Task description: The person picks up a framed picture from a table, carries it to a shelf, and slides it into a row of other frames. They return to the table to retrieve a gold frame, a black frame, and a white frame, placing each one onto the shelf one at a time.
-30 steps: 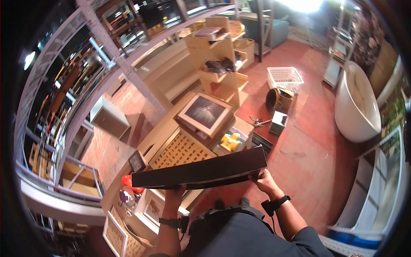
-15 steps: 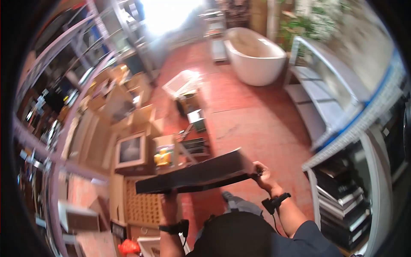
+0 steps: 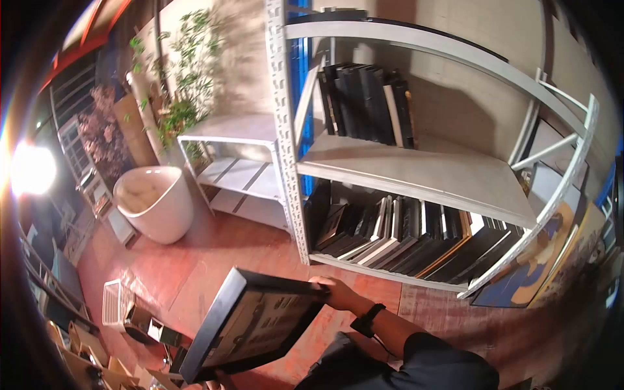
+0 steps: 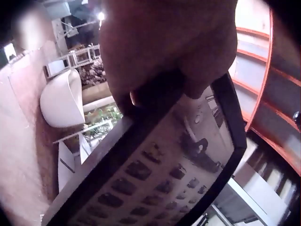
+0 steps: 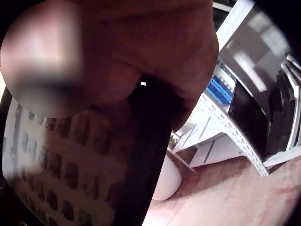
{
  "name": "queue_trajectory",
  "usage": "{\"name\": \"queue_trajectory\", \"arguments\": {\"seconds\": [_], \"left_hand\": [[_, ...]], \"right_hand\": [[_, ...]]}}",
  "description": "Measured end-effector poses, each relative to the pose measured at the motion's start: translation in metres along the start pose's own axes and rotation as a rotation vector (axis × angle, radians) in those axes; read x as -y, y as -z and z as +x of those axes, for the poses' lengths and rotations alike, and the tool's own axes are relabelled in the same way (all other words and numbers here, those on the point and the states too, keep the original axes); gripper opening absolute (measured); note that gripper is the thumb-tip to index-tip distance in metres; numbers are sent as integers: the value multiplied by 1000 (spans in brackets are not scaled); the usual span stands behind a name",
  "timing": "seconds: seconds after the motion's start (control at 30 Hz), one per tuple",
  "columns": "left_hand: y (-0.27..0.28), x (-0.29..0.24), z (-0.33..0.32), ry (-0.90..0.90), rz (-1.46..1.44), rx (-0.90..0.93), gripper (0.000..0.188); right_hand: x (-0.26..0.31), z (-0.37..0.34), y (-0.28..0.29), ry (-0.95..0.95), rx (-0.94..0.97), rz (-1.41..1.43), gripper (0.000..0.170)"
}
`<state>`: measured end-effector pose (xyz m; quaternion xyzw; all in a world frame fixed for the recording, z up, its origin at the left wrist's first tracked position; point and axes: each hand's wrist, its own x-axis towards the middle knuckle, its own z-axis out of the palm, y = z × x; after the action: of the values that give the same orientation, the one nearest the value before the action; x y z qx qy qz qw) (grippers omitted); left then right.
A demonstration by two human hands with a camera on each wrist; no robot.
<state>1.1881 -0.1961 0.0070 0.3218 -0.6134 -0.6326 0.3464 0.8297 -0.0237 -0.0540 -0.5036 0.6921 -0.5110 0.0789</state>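
Note:
A black, deep-edged picture frame (image 3: pixel 260 325) is held tilted in front of the body. Behind its glass are rows of small dark shapes (image 4: pixel 136 169) on a pale backing. My right hand (image 3: pixel 343 294) grips the frame's right-hand edge, thumb over the front and fingers behind in the right wrist view. At the lower left end, my left hand (image 4: pixel 169 42) holds the opposite edge between thumb and fingers; in the head view only a bit of it shows at the bottom border.
A white metal shelving unit (image 3: pixel 416 166) stands ahead, with dark frames (image 3: pixel 367 104) upright on the middle shelf and more frames (image 3: pixel 403 231) leaning below. Large panels (image 3: pixel 546 260) lean at its right. Left are a low white rack (image 3: pixel 240 175), a white bathtub (image 3: pixel 156 201) and a white basket (image 3: pixel 114 302).
The body has turned right, from the table with boxes and frames to the shelving unit. The held frame has tilted, so its glass front now shows. Both hands keep hold of it.

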Motion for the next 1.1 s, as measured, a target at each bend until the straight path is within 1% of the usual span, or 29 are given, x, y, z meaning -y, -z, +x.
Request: {"name": "queue_trajectory", "arguments": {"seconds": [0.03, 0.1, 0.13, 0.17, 0.23, 0.27, 0.3, 0.37, 0.4, 0.43, 0.5, 0.53, 0.57, 0.63, 0.67, 0.7, 0.77, 0.8, 0.83, 0.9, 0.93, 0.97, 1.0, 1.03, 1.07, 1.1], "left_hand": [[-12, -5, -1, 15, -40, 28, 29], [-39, -15, -1, 47, -118, 81, 25], [-52, -20, 1, 62, -156, 108, 24], [-67, -25, 4, 78, -195, 135, 22], [-99, -38, 6, 113, -279, 190, 19], [-123, -47, 12, 115, -213, 245, 17], [-149, -50, 18, 112, -215, 258, 17], [-202, -41, 36, 66, -143, 415, 19], [-227, -31, 49, -79, -59, 482, 22], [-255, -21, 56, -85, -55, 479, 22], [-319, -26, 61, -229, -500, 680, 76], [-336, -20, 64, -149, -460, 610, 95], [-356, -24, 63, -143, -449, 618, 95], [-395, -35, 60, -168, -474, 630, 89], [-409, -38, 60, -147, -482, 647, 88], [-421, -43, 59, -149, -486, 648, 88], [-450, -54, 54, -133, -582, 660, 77], [-464, -57, 55, -139, -590, 658, 77], [-477, -57, 58, -166, -581, 668, 76], [-501, -62, 62, -189, -574, 679, 75], [-514, -67, 63, -158, -564, 641, 68], [-530, -72, 65, -128, -554, 604, 61], [-546, -77, 69, -128, -555, 631, 55], [-564, -81, 72, -129, -557, 658, 48], [-586, -85, 73, -193, -547, 582, 38], [-601, -90, 72, -197, -500, 572, 32]], "right_hand": [[-3, -5, 17, 4, -23, -4, 41], [-10, -12, 55, -59, -143, -55, 48], [-13, -18, 74, -142, -191, 68, 51], [-39, -24, 91, -133, -232, -40, 51], [-21, -28, 137, -149, -283, -63, 49], [-24, -32, 155, -128, -400, -51, 46], [-26, -38, 178, -128, -411, -58, 46], [-32, -51, 225, -286, -515, -173, 46], [-45, -59, 247, -272, -549, -212, 46], [-58, -64, 269, -266, -550, -207, 46], [-69, -70, 308, -259, -573, -260, 45], [-73, -74, 327, -225, -551, -297, 50], [-75, -75, 343, -234, -558, -290, 50], [-77, -75, 372, -156, -589, -442, 58], [-72, -75, 386, -166, -538, -507, 66], [-64, -76, 392, -165, -539, -511, 66], [-47, -75, 407, -166, -562, -710, 75], [-34, -76, 412, -118, -508, -640, 82], [-21, -77, 413, -111, -505, -645, 82], [4, -79, 406, 52, -316, -509, 83], [17, -78, 401, 48, -315, -515, 83], [30, -75, 397, 15, -226, -532, 83], [36, -71, 393, -20, -137, -550, 82], [30, -69, 391, -26, -136, -560, 82], [21, -66, 387, -64, -155, -632, 82], [13, -63, 388, -100, -174, -705, 83]]}}
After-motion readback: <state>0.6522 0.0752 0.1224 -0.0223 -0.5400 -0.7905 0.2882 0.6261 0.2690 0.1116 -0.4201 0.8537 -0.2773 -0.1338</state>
